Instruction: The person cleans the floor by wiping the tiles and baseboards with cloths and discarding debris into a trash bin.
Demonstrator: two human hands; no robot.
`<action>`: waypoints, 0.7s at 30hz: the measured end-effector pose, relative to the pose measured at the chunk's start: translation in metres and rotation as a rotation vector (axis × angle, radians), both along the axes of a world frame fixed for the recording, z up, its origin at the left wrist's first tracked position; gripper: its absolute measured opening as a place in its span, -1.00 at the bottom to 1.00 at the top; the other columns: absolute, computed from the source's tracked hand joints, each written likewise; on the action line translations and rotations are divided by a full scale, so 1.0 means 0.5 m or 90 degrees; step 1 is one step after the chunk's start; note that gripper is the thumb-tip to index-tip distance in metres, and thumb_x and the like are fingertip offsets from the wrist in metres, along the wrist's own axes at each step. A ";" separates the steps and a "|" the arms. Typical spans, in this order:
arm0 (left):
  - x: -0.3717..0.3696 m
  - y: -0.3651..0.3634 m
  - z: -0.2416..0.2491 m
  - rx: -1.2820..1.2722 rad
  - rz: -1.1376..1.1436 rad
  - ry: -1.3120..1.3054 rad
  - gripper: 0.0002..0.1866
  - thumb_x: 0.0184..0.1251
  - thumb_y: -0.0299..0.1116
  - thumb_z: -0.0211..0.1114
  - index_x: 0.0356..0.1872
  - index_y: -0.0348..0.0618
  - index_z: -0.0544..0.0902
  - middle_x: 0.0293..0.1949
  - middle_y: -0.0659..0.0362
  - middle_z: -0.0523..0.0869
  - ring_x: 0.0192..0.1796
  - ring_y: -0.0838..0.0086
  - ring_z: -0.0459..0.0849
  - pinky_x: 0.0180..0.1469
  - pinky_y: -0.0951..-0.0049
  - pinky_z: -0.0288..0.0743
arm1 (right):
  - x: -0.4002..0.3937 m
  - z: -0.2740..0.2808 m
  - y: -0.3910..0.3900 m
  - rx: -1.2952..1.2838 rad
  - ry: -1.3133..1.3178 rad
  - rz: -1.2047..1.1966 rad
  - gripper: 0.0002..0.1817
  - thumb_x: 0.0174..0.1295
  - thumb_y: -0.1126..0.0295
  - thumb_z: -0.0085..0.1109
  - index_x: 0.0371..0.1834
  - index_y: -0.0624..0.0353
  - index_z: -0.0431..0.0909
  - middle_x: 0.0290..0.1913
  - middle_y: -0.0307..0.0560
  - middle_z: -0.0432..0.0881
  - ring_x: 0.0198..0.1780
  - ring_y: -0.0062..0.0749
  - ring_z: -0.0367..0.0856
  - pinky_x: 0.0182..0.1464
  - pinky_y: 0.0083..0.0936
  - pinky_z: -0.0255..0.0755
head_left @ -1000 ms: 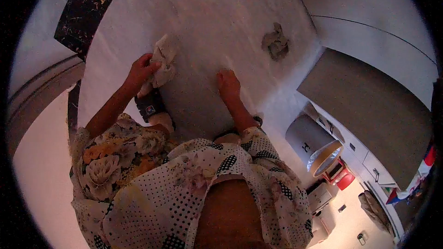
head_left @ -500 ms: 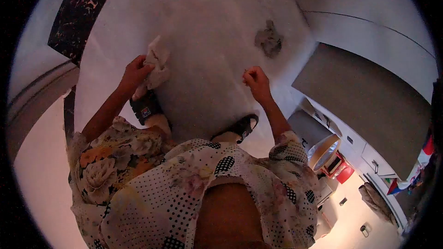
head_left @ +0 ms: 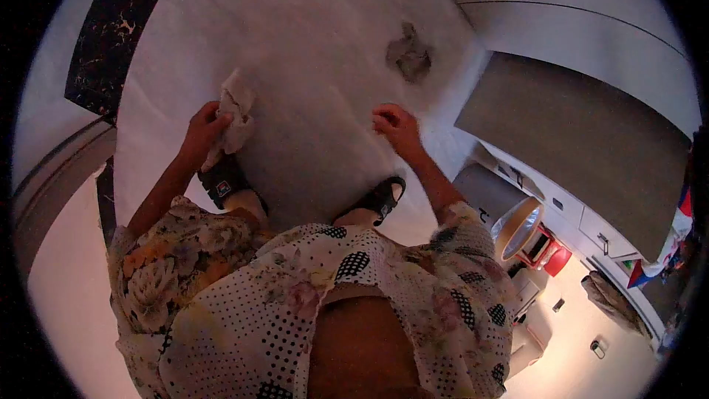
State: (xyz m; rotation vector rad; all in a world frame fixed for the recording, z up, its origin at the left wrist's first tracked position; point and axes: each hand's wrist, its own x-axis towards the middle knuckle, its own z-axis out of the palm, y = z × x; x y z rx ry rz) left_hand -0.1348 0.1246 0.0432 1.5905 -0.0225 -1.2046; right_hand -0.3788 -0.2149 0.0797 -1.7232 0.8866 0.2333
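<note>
My left hand (head_left: 203, 135) is closed on a pale, crumpled cloth (head_left: 238, 114), which hangs beside my fingers above the floor, near my left foot. My right hand (head_left: 397, 130) is held over the floor with its fingers loosely curled in, and nothing shows in it. Beyond it, a second cloth (head_left: 410, 53), darker and grey, lies bunched on the floor. My feet, in dark sandals (head_left: 380, 201), stand below the two hands.
The pale floor (head_left: 303, 44) is bordered by a dark marbled strip (head_left: 118, 29) on the left. A white cabinet with a grey top (head_left: 576, 140) stands on the right. Near it are a grey bin-like cylinder (head_left: 484, 196) with a tan rim and a red object (head_left: 557, 260).
The whole view has shifted a little, so floor and cabinet appear farther left. My left hand keeps its hold on the cloth. My right hand's fingers look slightly looser.
</note>
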 end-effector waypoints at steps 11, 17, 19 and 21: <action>-0.009 0.009 -0.001 0.012 0.063 0.004 -0.63 0.23 -0.33 0.25 0.02 -0.26 0.49 -0.16 0.11 0.63 -0.13 0.45 0.59 -0.05 0.43 0.47 | 0.049 -0.180 0.107 -0.395 -0.016 0.324 -0.71 0.20 0.31 0.04 -0.06 0.21 0.50 -0.04 0.07 0.54 0.04 -0.06 0.48 0.11 -0.19 0.37; -0.005 0.002 -0.006 0.010 0.041 -0.006 -0.64 0.25 -0.33 0.24 0.03 -0.26 0.49 -0.16 0.08 0.63 -0.13 0.44 0.60 -0.04 0.43 0.47 | 0.060 -0.220 0.109 -0.495 -0.016 0.354 -0.79 0.20 0.31 0.07 -0.20 0.19 0.48 -0.20 0.07 0.52 -0.13 -0.04 0.51 -0.07 -0.18 0.42; -0.002 -0.003 -0.005 -0.004 0.037 -0.003 -0.63 0.25 -0.33 0.24 0.03 -0.27 0.48 -0.16 0.08 0.63 -0.13 0.44 0.60 -0.04 0.43 0.47 | 0.076 -0.219 0.099 -0.496 0.040 0.387 -0.78 0.20 0.31 0.08 -0.19 0.19 0.49 -0.21 0.08 0.55 -0.16 -0.08 0.53 -0.10 -0.22 0.43; 0.000 -0.005 0.004 -0.018 0.040 0.010 -0.63 0.25 -0.32 0.23 0.03 -0.28 0.48 -0.15 0.08 0.63 -0.13 0.44 0.60 -0.03 0.42 0.47 | 0.108 -0.155 0.075 -0.274 0.048 0.258 -0.81 0.22 0.31 0.08 -0.23 0.21 0.49 -0.30 0.03 0.55 -0.27 -0.21 0.54 -0.17 -0.30 0.44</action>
